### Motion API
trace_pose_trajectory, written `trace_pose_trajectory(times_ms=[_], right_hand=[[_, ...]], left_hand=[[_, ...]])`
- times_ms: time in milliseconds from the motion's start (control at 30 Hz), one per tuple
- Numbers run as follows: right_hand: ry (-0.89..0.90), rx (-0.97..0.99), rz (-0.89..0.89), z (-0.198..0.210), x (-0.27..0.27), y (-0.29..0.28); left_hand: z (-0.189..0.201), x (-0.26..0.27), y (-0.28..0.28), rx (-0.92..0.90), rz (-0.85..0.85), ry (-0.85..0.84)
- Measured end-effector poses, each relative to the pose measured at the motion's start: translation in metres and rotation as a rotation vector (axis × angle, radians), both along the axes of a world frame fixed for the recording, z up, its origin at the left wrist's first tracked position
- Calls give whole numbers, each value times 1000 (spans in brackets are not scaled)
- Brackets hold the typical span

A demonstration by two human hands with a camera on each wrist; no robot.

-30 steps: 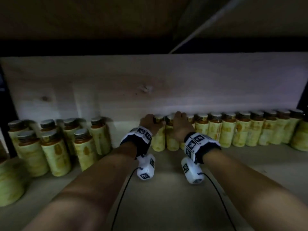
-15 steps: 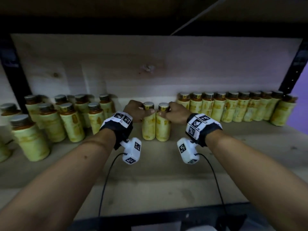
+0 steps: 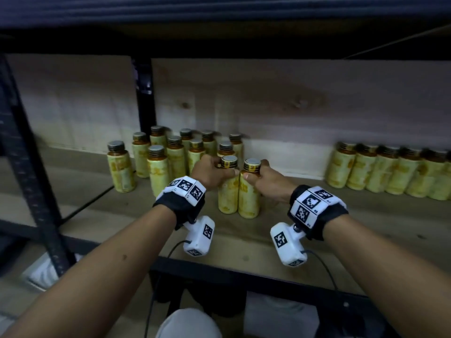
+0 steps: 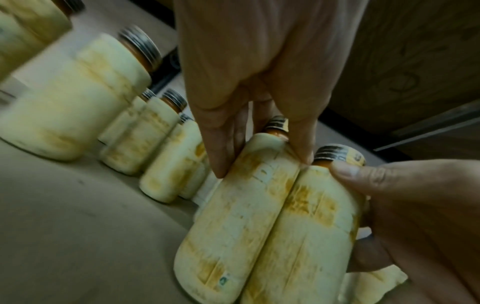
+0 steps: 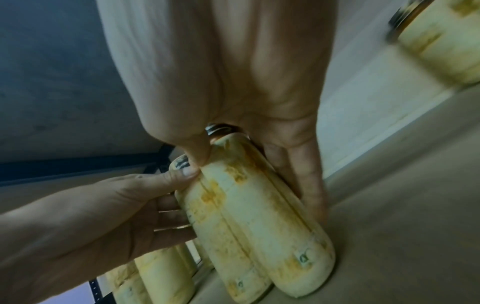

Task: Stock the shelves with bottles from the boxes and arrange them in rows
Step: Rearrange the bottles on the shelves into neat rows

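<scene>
Two yellow-labelled bottles with dark metal caps stand side by side, touching, on the wooden shelf. My left hand grips the left bottle by its shoulder, thumb in front and fingers behind. My right hand grips the right bottle the same way. In the left wrist view my left hand wraps the left bottle, pressed against the right bottle. In the right wrist view my right hand clasps the right bottle beside the left bottle.
A loose cluster of several matching bottles stands just left of my hands. A tight row of bottles lines the back board at the right. A black steel upright rises at the left. Bare shelf lies in front of the pair.
Both hands have drawn the two bottles away from the left end of the right-hand row, forward and leftward to beside the left cluster. The head camera has pulled back.
</scene>
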State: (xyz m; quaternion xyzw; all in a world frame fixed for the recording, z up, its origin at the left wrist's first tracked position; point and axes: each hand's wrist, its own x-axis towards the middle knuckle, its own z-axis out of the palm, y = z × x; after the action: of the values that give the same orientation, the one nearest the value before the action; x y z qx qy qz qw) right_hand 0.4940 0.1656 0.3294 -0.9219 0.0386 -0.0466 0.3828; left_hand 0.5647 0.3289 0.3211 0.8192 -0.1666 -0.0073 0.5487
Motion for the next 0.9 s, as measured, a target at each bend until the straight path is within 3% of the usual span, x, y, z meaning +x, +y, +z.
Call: trace_pose_trajectory(times_ms=[133,267,900], right_hand=[[6,97,32,-3,20,46],[-42,25,15,-7,39,72],[-37,65,-16,-9,51,79]], left_hand=[[0,16,37,31,122,7],[1,24,64,113,264,-46],[12,28,77,354,356,-127]])
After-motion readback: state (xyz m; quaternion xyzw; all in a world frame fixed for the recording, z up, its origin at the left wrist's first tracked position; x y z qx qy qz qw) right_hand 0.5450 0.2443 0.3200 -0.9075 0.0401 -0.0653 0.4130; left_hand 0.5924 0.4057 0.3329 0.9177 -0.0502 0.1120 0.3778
